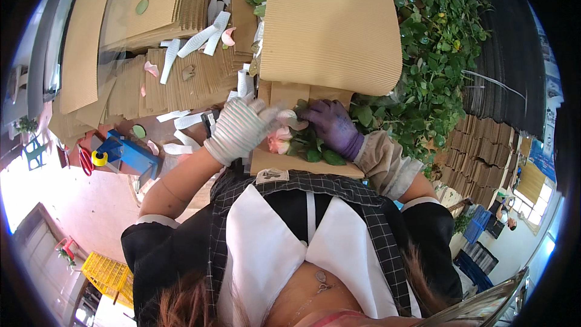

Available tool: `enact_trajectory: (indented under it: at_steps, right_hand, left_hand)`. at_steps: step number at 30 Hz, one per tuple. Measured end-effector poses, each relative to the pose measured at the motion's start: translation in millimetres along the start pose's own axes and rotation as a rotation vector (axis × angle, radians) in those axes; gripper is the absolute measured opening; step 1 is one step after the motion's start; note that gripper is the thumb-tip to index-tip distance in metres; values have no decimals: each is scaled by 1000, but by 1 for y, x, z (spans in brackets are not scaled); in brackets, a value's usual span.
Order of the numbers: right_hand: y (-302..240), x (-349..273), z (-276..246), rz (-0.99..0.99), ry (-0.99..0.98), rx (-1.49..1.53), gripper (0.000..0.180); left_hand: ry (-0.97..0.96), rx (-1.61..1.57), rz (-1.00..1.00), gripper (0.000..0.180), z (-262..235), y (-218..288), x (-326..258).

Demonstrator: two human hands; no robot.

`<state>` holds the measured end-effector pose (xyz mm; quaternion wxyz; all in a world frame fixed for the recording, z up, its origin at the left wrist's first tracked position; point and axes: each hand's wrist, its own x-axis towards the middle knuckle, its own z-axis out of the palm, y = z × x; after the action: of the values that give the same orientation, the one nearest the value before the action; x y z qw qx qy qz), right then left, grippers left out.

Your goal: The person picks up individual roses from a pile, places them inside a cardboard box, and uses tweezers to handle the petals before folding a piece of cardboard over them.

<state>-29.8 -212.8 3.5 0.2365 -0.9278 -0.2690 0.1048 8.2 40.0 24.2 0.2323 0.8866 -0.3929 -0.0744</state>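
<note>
Pale pink roses [279,140] with green leaves lie on a corrugated cardboard sheet [302,163] in front of my chest. My left hand [239,128], in a white striped glove, is at the left of the blooms; its fingertips are smeared by motion. From the right, my right hand [333,128], in a purple glove, curls its fingers at a pale rose [292,120] and its leaves. The stems under that hand are hidden. Beyond both hands, a large corrugated sheet [333,24] curves up.
Stacked cardboard sheets [181,79] stand at the left, strewn with white foam nets [209,35] and fallen petals. Piled green foliage [433,54] runs along the right. A blue tape dispenser [134,156] and red-handled scissors [86,160] are at the left edge.
</note>
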Motion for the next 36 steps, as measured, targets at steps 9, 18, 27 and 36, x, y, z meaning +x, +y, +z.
enact_trajectory:
  at_steps: [9,18,27,36]
  right_hand:
    - [4,-5,9,-21,84,-36,43]
    - [-9,5,-17,-59,-83,-100,39]
    - [-14,-48,-87,366,11,-45,20]
    - [72,-48,-163,333,773,-35,23]
  left_hand:
    - [-272,48,-79,27,-28,-35,-13]
    - [138,-68,5,38,-55,-20,-8]
    - [-100,-164,202,39,13,20,15]
    - [-197,-136,224,34,21,12,14]
